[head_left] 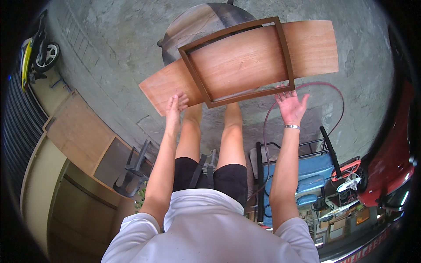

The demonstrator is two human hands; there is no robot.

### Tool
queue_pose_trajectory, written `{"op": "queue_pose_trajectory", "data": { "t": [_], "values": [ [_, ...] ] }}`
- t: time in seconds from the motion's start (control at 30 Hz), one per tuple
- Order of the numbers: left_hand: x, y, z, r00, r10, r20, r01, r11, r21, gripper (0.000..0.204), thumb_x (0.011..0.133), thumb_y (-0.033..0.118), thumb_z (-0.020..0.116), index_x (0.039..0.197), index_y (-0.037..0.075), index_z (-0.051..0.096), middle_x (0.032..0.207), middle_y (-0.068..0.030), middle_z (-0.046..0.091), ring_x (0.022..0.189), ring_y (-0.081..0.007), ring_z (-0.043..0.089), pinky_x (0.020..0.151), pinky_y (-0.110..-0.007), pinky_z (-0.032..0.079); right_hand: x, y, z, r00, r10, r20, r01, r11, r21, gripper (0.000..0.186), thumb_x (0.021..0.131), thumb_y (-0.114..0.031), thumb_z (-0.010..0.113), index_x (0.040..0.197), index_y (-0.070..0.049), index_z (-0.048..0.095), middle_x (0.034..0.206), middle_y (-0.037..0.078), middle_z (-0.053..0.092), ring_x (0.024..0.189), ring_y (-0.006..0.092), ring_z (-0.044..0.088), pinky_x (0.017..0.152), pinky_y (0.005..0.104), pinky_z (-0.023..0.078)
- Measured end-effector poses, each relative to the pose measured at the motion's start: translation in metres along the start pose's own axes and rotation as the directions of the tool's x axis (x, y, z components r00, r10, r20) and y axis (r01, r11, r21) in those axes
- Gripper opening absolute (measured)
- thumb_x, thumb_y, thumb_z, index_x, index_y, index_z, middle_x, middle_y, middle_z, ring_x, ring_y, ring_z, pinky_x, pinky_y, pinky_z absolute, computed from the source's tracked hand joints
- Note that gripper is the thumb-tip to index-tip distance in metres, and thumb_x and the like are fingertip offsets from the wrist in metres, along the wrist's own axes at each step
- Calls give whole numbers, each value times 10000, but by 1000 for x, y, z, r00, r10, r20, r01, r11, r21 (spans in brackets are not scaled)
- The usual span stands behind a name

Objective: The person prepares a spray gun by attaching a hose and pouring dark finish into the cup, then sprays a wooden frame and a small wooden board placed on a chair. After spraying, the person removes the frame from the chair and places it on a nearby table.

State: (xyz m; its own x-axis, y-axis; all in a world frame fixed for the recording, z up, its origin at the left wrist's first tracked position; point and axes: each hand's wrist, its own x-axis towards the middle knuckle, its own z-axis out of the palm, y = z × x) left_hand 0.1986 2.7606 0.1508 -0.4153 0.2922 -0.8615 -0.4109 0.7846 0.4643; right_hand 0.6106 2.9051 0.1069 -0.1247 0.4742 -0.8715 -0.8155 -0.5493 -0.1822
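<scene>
A brown rectangular wooden frame (287, 57) lies over a long, reddish plywood board (313, 48), both on top of a round, worn table top (193, 28). The board reaches out past the frame on both sides. Over the board's near left end is my left hand (176, 103), fingers loosely bent and apart, with nothing visible in it. My right hand (291, 107) is palm up beside the frame's near right corner, fingers spread. Its fingertips meet the frame's edge in the picture; whether they touch it I cannot tell.
A dark red hose (340, 94) loops over the concrete floor on the right. Close by stands a black metal rack with blue padding (315, 171). A wooden cabinet (81, 131) is at the left, a wheeled yellow-black vehicle (46, 57) beyond it. A red car (386, 175) edges the far right.
</scene>
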Motion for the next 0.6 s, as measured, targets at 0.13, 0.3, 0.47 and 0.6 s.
{"op": "queue_pose_trajectory", "data": {
  "t": [0.13,0.3,0.47,0.6],
  "values": [
    [-9,-19,8,993,-46,111,61,989,-132,620,1074,541,400,1414,34,505,1357,-149,624,1234,-243,601,1014,-387,460,-9,-10,4,996,63,56,-61,998,-32,929,906,-804,443,1374,-1,475,1358,245,514,1312,446,463,1073,549,382],
    [8,-6,27,963,12,269,77,945,-319,747,1051,626,353,1444,0,454,1363,-172,603,1223,-274,602,1049,-412,447,-14,-16,11,993,85,77,-80,994,-68,951,897,-816,440,1384,-1,467,1343,251,520,1294,453,477,1065,556,394],
    [28,15,39,908,53,417,148,888,-435,814,1023,680,340,1483,11,394,1351,-169,595,1228,-287,589,1066,-418,435,-12,-29,9,982,106,156,-73,977,-201,982,899,-833,397,1404,7,449,1346,287,547,1262,477,529,1051,571,431],
    [31,22,40,902,55,427,121,920,-374,852,1008,722,303,1512,37,371,1303,-159,622,1180,-271,611,1037,-403,447,7,-54,9,965,169,199,-111,956,-273,970,911,-820,387,1407,9,479,1334,272,589,1270,424,558,1070,540,447]
  ]
}}
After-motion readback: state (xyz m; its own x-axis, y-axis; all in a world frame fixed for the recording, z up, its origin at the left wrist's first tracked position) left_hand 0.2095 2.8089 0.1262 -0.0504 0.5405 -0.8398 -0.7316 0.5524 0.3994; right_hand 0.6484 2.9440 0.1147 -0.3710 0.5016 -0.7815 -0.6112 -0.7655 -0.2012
